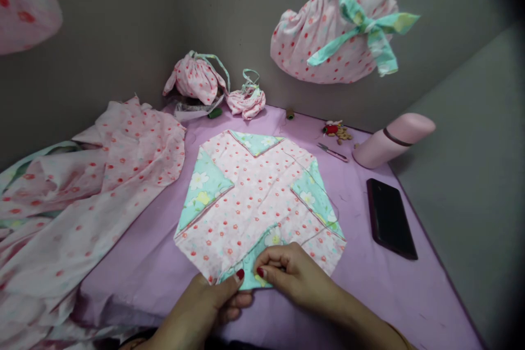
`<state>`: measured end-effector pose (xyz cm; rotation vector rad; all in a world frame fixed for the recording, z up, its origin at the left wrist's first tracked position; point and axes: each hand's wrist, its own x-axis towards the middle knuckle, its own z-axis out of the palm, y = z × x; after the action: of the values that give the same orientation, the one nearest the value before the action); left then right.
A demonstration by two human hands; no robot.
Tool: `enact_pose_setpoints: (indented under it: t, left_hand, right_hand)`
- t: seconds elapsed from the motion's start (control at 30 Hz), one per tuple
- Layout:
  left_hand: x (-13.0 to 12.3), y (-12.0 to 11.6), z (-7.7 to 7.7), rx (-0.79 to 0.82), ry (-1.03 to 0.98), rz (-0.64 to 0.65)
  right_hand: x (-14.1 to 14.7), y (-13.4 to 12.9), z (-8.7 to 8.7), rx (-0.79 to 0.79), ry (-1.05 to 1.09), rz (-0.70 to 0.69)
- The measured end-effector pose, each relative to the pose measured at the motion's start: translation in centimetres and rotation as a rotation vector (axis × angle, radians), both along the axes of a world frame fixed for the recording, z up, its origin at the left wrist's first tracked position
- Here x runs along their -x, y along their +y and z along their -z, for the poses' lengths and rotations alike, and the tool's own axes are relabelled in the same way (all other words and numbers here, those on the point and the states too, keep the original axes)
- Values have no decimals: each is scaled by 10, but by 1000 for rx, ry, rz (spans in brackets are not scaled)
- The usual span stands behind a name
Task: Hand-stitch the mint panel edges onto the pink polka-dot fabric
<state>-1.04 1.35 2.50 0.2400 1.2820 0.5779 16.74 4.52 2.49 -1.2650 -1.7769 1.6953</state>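
An eight-sided pink floral cloth (254,191) lies on the purple table cover, with mint floral triangles folded in on its sides. My left hand (217,298) grips the near edge at the near mint triangle (248,270), thumb on top and fingers underneath. My right hand (289,270) is pinched closed over the same triangle, just right of the left thumb. What sits between its fingertips is too small to make out. A thin thread (315,180) loops across the right side of the cloth.
A pink bottle (381,145), a dark phone (391,219) and small snips (333,152) lie to the right. Loose pink fabric (135,147) is heaped left. Drawstring pouches (194,79) sit at the back; a bowed one (332,38) hangs above.
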Motion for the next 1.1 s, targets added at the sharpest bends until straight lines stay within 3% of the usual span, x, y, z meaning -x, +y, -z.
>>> enact_pose_setpoints:
  t: [0.27, 0.57, 1.1]
  left_hand:
    - [-1, 0, -2, -5, -7, -6]
    - [0, 2, -2, -8, -63, -21]
    - [4, 1, -8, 28, -130, -39]
  right_hand:
    - [1, 0, 2, 15, 46, 5]
    - [1, -9, 1, -264, -253, -96]
    - [3, -6, -5, -111, -141, -62]
